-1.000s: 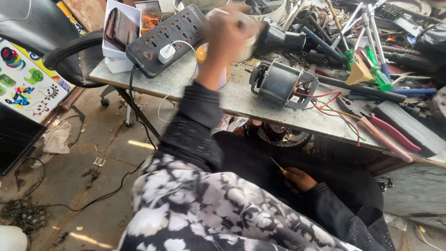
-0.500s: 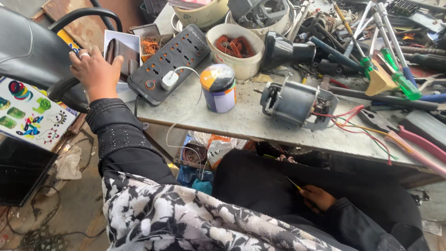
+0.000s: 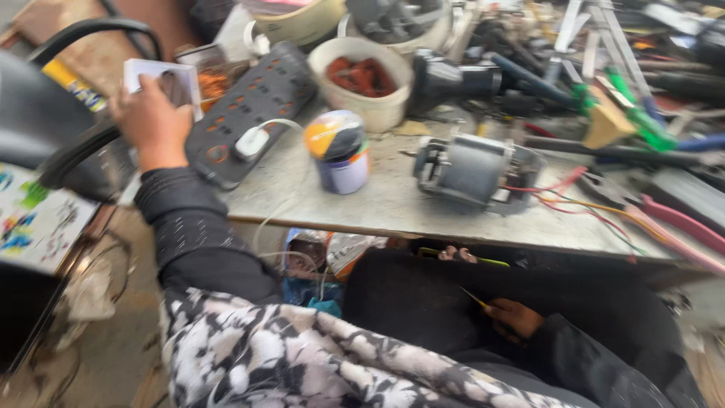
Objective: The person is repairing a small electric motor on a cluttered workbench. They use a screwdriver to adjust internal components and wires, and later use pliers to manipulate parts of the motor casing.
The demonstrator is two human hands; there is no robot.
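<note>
The left hand point(image 3: 153, 121) is resting on a small white box point(image 3: 162, 81) that is looking like smooth card. The power strip point(image 3: 253, 113) beside it is showing matt black plastic, with a glossy white plastic plug point(image 3: 251, 141) in it. The worktable point(image 3: 393, 200) is presenting a dull, scuffed grey surface. The motor point(image 3: 474, 170) is showing grey metal with a soft sheen. The round tin point(image 3: 338, 149) is gleaming with a glossy printed lid. The right hand point(image 3: 513, 317) is lying on matt black cloth, gripping a thin yellowish tool point(image 3: 474, 298), blurred.
</note>
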